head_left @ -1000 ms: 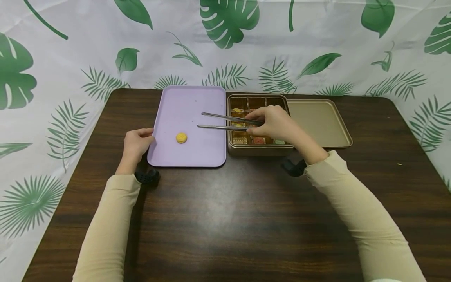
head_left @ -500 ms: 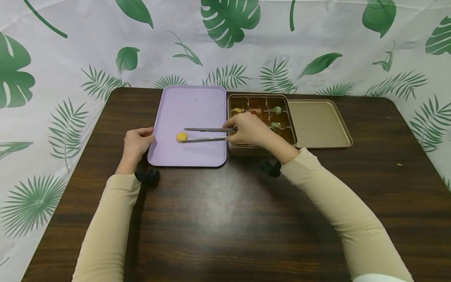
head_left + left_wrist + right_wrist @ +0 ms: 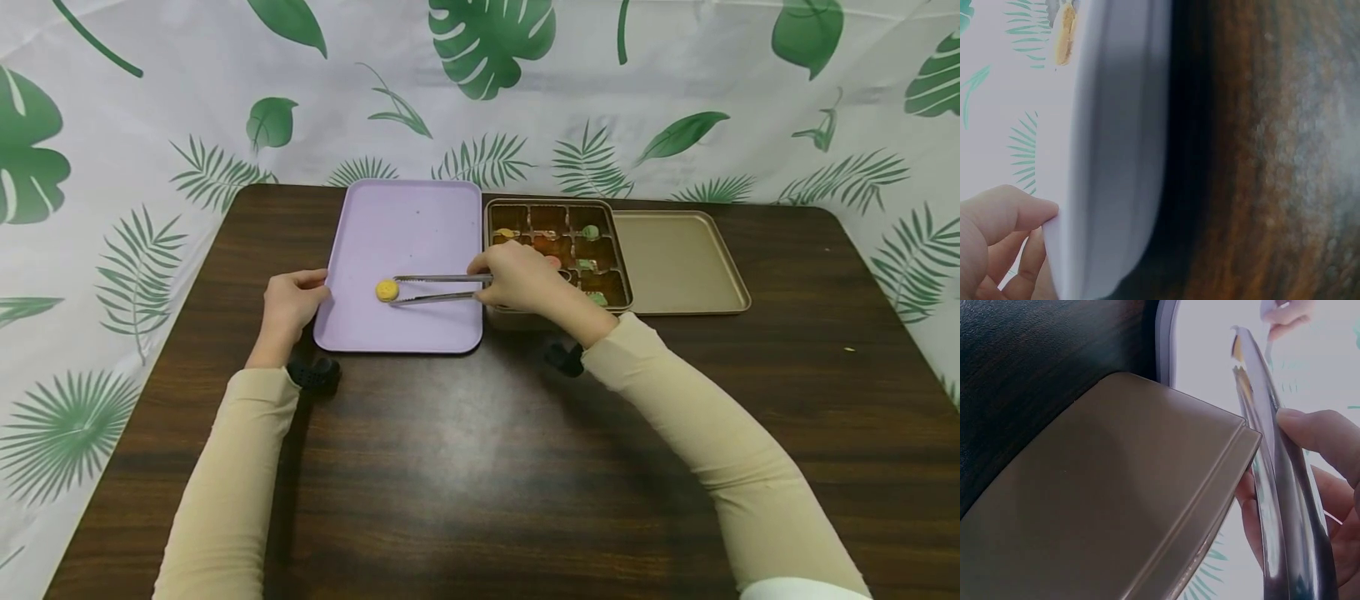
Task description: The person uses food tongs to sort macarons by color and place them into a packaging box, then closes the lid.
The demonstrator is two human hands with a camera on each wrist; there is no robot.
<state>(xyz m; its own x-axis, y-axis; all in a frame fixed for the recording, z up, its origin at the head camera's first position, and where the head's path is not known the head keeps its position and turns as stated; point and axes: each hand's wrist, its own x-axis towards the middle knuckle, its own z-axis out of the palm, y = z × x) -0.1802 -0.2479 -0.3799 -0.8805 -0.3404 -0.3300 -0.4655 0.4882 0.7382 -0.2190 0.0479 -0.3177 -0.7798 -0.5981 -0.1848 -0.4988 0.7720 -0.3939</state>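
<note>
A lilac tray (image 3: pixel 397 333) lies on the table with one round yellow macaron (image 3: pixel 387 290) on it; from the side, the macaron shows two layers. My left hand (image 3: pixel 291 307) pinches the tray's left rim, thumb on top in the left wrist view. Metal tongs (image 3: pixel 442 277) are held in my right hand (image 3: pixel 521 275) between thumb and fingers. Their arms stand apart, the tips right at the macaron's right side. Under my right hand sits a bronze tin (image 3: pixel 628 287) with a brown divided insert, partly hidden by the hand.
Several compartments of the tin hold small coloured pieces, among them a green one (image 3: pixel 590 232) and a yellow one (image 3: pixel 506 234). A flat gold lid (image 3: pixel 678 262) lies to the tin's right. Behind the table (image 3: pixel 480 467) hangs a leaf-patterned cloth (image 3: pixel 480 125).
My right hand has moved left and toward me with the tongs, from over the tin until the tips reach the macaron. My left hand and the tray have stayed in place.
</note>
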